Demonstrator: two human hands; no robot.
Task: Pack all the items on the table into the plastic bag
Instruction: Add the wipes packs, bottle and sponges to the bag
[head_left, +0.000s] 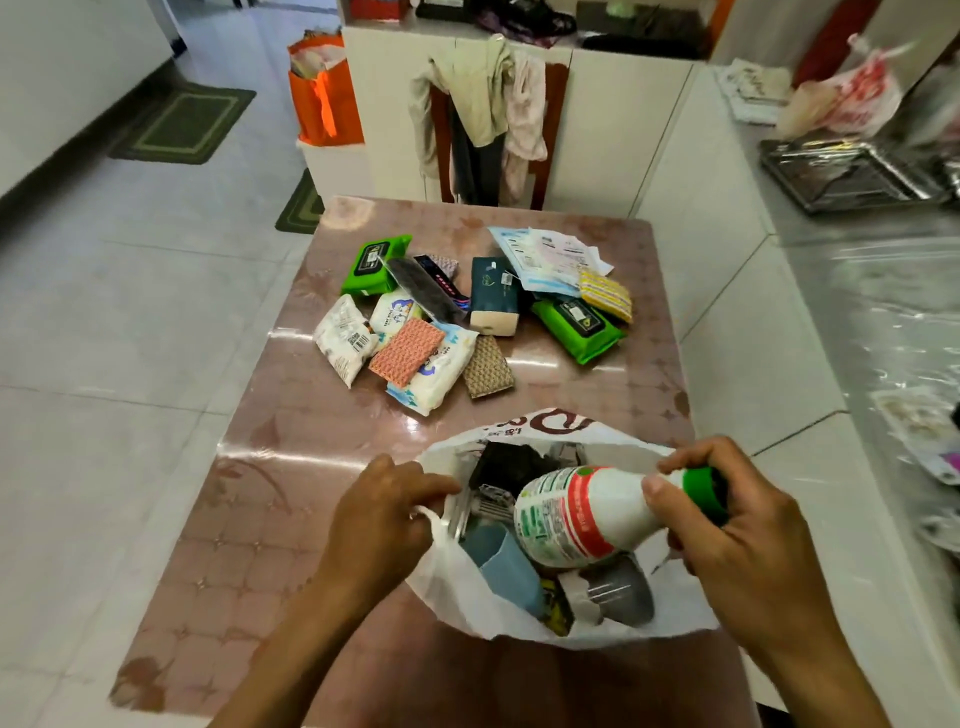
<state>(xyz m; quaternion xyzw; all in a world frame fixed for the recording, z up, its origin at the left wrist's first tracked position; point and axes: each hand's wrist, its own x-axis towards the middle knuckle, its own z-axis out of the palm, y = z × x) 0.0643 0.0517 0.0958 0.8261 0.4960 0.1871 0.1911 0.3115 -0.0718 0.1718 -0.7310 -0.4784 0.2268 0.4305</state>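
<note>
A white plastic bag (467, 597) lies open at the near edge of the table (249, 545). My left hand (379, 514) grips its left rim and handle. My right hand (748, 540) holds a white bottle with a green cap (587, 512) by its neck, tilted over the bag's mouth. Inside the bag I see a blue item (506, 566), a grey cup (623, 592) and dark objects. Farther back on the table lies a pile: two green wipe packs (375, 264) (576, 325), white tissue packs (436, 371), a dark tissue box (493, 293), sponges (408, 351) and paper packets (545, 257).
A white counter (753, 322) runs along the table's right side, with a metal tray (841, 174) and a bag on it. Behind the table stands a white cabinet (613, 119) with clothes (483, 98) draped over a chair. An orange bag (324, 98) sits at the back left.
</note>
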